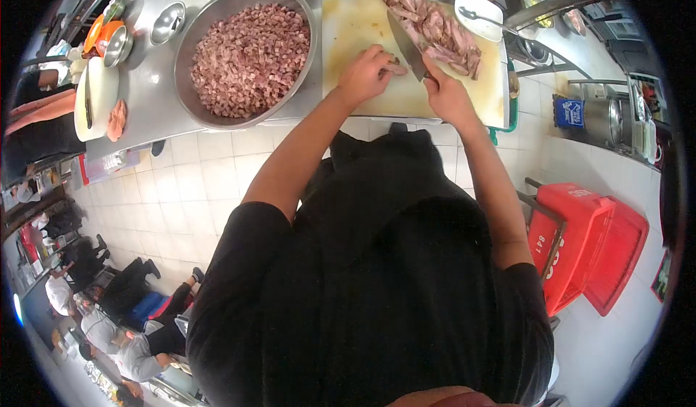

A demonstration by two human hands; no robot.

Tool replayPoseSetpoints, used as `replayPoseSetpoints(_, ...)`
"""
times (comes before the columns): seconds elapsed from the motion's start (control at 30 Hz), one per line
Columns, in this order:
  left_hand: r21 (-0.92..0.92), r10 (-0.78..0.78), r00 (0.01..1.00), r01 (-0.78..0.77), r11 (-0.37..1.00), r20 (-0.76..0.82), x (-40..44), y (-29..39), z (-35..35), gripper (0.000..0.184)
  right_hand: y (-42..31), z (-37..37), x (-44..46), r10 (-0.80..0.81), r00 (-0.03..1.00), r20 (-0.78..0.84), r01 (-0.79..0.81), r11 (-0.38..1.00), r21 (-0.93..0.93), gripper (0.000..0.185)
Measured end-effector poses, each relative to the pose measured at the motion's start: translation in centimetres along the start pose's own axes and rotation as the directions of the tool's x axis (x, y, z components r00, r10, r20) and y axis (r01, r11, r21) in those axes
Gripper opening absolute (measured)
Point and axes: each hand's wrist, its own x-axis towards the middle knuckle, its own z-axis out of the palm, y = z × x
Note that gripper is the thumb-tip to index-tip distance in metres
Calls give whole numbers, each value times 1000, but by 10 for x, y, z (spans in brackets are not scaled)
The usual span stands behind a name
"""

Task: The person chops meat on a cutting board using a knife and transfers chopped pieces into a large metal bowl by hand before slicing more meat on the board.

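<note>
This is a commercial kitchen. A stainless-steel worktable (154, 66) holds a wide round metal basin (223, 2) of diced pinkish meat (250, 59). White-shirted workers (138, 358) at left and pale square floor tiles (217, 166) show it too.

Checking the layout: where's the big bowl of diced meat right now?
Head view, upper left of centre: the big bowl stands on the metal table, just left of the cutting board.

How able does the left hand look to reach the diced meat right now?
Probably yes: the open bowl stands nearby, nothing covering the diced meat, though the left hand holds a meat piece.
</note>
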Motion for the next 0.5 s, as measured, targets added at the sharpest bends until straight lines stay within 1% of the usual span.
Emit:
replayPoseSetpoints(0.07,87,4,999,-8,996,39,4,0,2,24,0,-6,8,-63,998,9,63,998,-25,53)
replayPoseSetpoints(0.1,133,6,998,-14,991,61,6,-2,3,23,-2,-9,8,-47,998,31,48,998,-37,54)
replayPoseSetpoints(0.17,134,-11,998,3,991,57,8,-5,8,20,-10,-12,2,-11,997,72,15,998,-58,57)
replayPoseSetpoints(0.3,82,-55,997,51,995,46,3,-1,10,15,-7,23,-16,80,997,24,-80,997,-23,61)
replayPoseSetpoints(0.37,92,-74,989,63,994,125,0,-1,10,23,0,50,-24,124,992,-33,-125,992,-24,62)
replayPoseSetpoints(0.4,105,-81,984,65,992,156,3,-4,8,27,-3,44,-13,103,994,-28,-104,994,-32,61)
replayPoseSetpoints(0.47,97,-105,976,87,991,192,-6,-3,8,26,-14,29,-7,101,995,1,-101,994,-39,61)
replayPoseSetpoints(0.5,98,-101,975,83,992,196,2,-7,8,25,-13,26,-1,35,999,-31,-37,998,-55,62)
